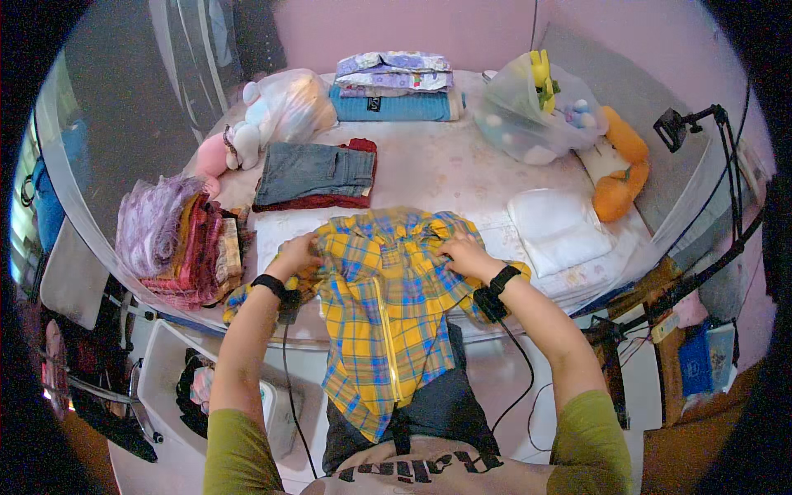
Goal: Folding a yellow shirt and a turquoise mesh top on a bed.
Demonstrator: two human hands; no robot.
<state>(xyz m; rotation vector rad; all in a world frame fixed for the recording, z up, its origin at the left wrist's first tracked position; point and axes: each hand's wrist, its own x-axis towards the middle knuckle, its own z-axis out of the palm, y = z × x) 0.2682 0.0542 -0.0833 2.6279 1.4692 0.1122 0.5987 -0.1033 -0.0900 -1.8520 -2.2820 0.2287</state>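
Observation:
A yellow-and-blue plaid shirt [388, 305] is spread in front of me, its upper part on the bed edge and its lower part hanging over my lap. A pale zipper or strip runs down its front. My left hand [297, 254] has closed fingers on the fabric at the shirt's left shoulder. On the opposite shoulder, my right hand [469, 257] pinches the cloth, fingertips partly hidden in the folds. Both wrists wear black bands with cables. Just beyond the shirt lie folded blue jeans [318, 175] on a dark red garment [363, 157].
Folded textiles [177, 243] are stacked at the left. White folded cloth [561, 229] lies right. Behind are a blue folded item [392, 104], bags of plush toys [297, 103] [536, 115] and an orange plush [623, 177]. A white bin [165, 363] stands below left; a black lamp arm [730, 181] rises right.

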